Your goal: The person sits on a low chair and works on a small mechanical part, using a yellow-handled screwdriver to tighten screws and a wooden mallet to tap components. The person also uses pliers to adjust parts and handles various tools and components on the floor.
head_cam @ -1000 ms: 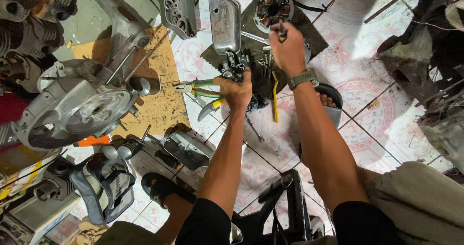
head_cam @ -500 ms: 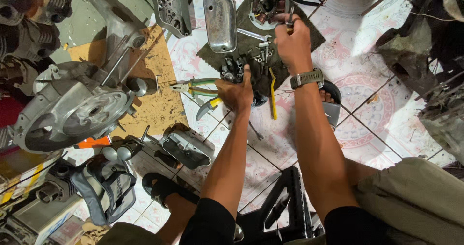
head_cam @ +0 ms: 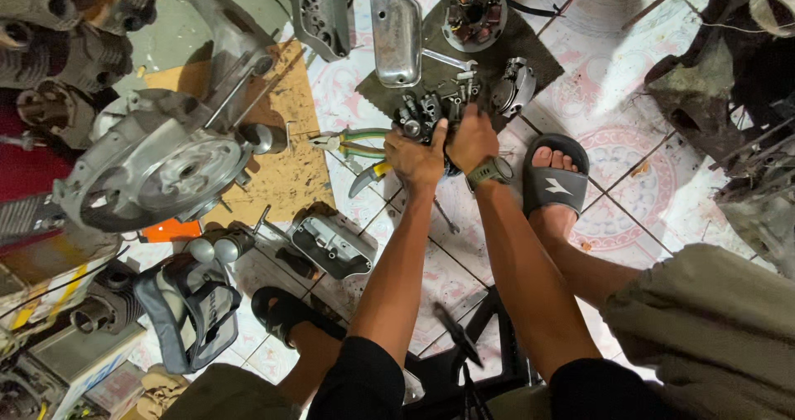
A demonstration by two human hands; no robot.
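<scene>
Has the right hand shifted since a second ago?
Yes. The right hand came back from the round coil plate on the dark mat, toward the person, and now sits beside the left hand on the small engine part.

The floor was laid with pale square ceramic tiles (head_cam: 654,180) printed with faded pink round patterns and split by dark grout lines. Toward the upper left the tiling gave way to a bare grey-green concrete patch (head_cam: 166,43). A worn brown cardboard sheet (head_cam: 286,151), speckled with dark stains, lay flat over the tiles at left of centre, and a dark grey cloth mat (head_cam: 431,76) was spread near the top. Light fell evenly and fairly bright from above, leaving short soft shadows. No wall or window showed; clutter crowded the left and right edges.
</scene>
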